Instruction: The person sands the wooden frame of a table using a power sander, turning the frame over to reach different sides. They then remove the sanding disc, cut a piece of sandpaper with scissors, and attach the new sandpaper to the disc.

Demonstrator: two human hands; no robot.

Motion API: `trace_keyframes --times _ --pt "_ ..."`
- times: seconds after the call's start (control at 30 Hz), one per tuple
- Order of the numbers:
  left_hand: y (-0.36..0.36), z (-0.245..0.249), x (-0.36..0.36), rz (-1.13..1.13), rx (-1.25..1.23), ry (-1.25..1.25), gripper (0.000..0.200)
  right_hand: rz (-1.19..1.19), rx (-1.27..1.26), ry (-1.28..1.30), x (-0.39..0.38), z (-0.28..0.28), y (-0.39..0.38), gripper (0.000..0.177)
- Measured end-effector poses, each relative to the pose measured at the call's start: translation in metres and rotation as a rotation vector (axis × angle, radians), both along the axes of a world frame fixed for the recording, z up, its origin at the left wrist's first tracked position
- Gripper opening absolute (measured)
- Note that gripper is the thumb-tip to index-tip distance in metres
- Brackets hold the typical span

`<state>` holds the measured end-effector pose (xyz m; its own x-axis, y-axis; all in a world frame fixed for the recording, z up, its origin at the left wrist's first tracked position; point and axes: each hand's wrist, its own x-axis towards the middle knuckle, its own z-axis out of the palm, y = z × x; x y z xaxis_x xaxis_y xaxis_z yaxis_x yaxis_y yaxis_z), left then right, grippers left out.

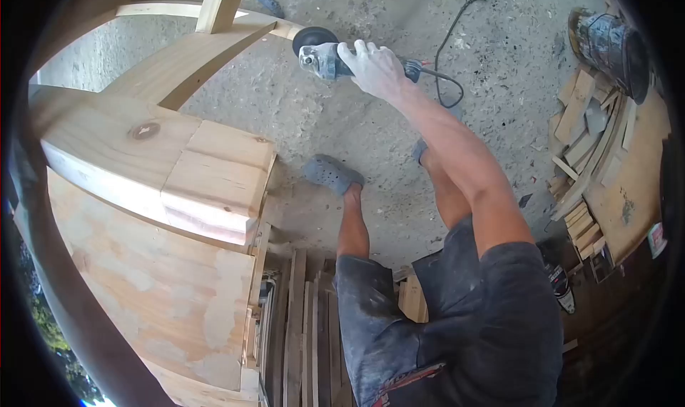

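My right hand (374,68), coated in pale dust, is wrapped round the body of an angle grinder (327,61). The grinder's dark round disc (314,37) meets the end of a narrow curved wooden rail (287,29) in this view. Along the left edge, my left arm (68,286) reaches up beside the wooden workpiece. My left hand (32,161) is in shadow near the outer side of a thick curved wooden block (143,132), its fingers not distinguishable. Below that block is a plywood panel (150,286) with pale filler-like patches.
The grinder's black cord (437,72) loops over the dusty concrete floor (399,14). A stained bucket (606,50) lies tipped at upper right, above a pile of wood offcuts (585,121). Long wooden strips (303,328) stand beside the panel. A blue shoe (270,4) lies near the frame.
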<state>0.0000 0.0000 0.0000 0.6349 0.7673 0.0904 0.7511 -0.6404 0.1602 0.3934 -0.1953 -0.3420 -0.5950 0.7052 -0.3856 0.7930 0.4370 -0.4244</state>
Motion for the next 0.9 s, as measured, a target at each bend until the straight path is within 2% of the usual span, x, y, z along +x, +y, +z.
trace_keyframes --times 0.03,0.07,0.1,0.17,0.2,0.27,0.3,0.37,0.4,0.57,0.63,0.7,0.77,0.87,0.9 --pt "-0.001 0.0 -0.006 -0.116 0.094 0.124 0.051 -0.005 0.001 -0.007 0.011 0.001 -0.002 0.074" --pt "-0.004 0.0 -0.012 -0.224 0.195 0.252 0.051 -0.004 0.008 -0.013 0.021 0.001 -0.001 0.072" --pt "-0.001 0.012 -0.006 -0.222 0.17 0.264 0.051 0.002 -0.014 0.0 0.037 0.019 -0.005 0.072" --pt "-0.008 0.005 -0.011 -0.01 0.048 0.237 0.044 -0.139 0.041 -0.022 0.064 0.037 0.003 0.069" --pt "-0.01 0.002 -0.015 0.097 -0.002 0.219 0.042 -0.135 0.071 -0.027 0.075 0.049 0.012 0.069" --pt "-0.015 0.01 -0.005 0.344 -0.059 0.173 0.041 -0.291 0.012 -0.014 0.082 0.069 0.041 0.068" --pt "-0.019 0.013 0.017 0.476 -0.087 0.127 0.044 -0.279 0.028 -0.004 0.081 0.079 0.055 0.068" --pt "-0.019 0.015 0.034 0.65 -0.163 0.034 0.053 -0.472 0.096 0.169 0.079 0.106 0.08 0.069" --pt "-0.018 0.016 0.034 0.688 -0.184 -0.01 0.056 -0.583 0.075 0.231 0.069 0.133 0.1 0.058" --pt "-0.02 0.015 0.037 0.687 -0.087 0.12 0.048 -0.588 0.058 0.337 0.044 0.187 0.201 0.052" --pt "-0.021 0.014 0.039 0.686 -0.05 0.215 0.045 -0.527 0.07 0.186 0.03 0.206 0.237 0.051" --pt "-0.02 0.017 0.042 0.685 -0.035 0.219 0.044 -0.455 0.122 0.165 0.019 0.208 0.264 0.05" --pt "-0.019 0.022 0.046 0.703 -0.117 0.286 0.046 -0.381 0.176 0.146 0.012 0.213 0.279 0.049" --pt "-0.019 0.022 0.047 0.717 -0.115 0.273 0.044 -0.35 0.15 0.071 -0.001 0.219 0.28 0.048" --pt "-0.02 0.022 0.047 0.717 -0.116 0.276 0.044 -0.332 0.1 0.064 -0.003 0.22 0.276 0.052"
